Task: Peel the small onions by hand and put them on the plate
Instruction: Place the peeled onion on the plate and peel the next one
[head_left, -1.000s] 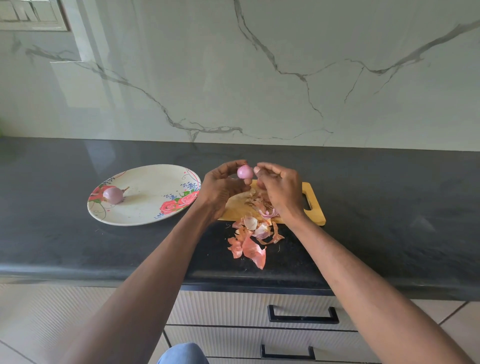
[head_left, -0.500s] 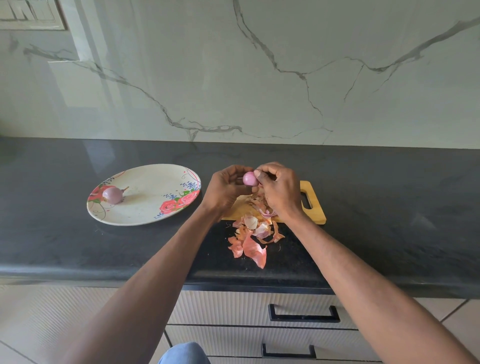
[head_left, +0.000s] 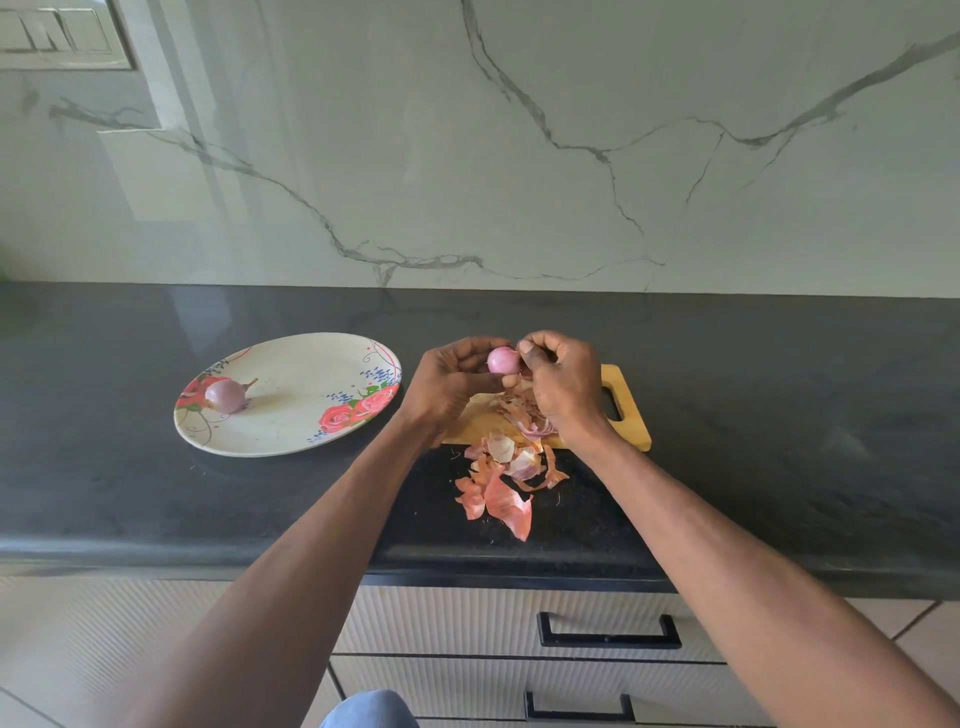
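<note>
A small pink onion (head_left: 503, 360) is held up between both hands above the wooden cutting board (head_left: 631, 410). My left hand (head_left: 451, 387) grips it from the left with curled fingers. My right hand (head_left: 563, 384) pinches at its right side with thumb and fingertips. A second small purple onion (head_left: 224, 396) with a short stem lies on the left part of the floral plate (head_left: 291, 415), which sits on the counter left of the board.
A heap of orange-pink onion skins (head_left: 506, 478) lies on the board's near edge and the black counter (head_left: 779, 415). A marble wall rises behind. Drawers with black handles (head_left: 608, 631) are below the counter edge.
Both hands lowered slightly with the onion, and my right fingers closed in on its right side.
</note>
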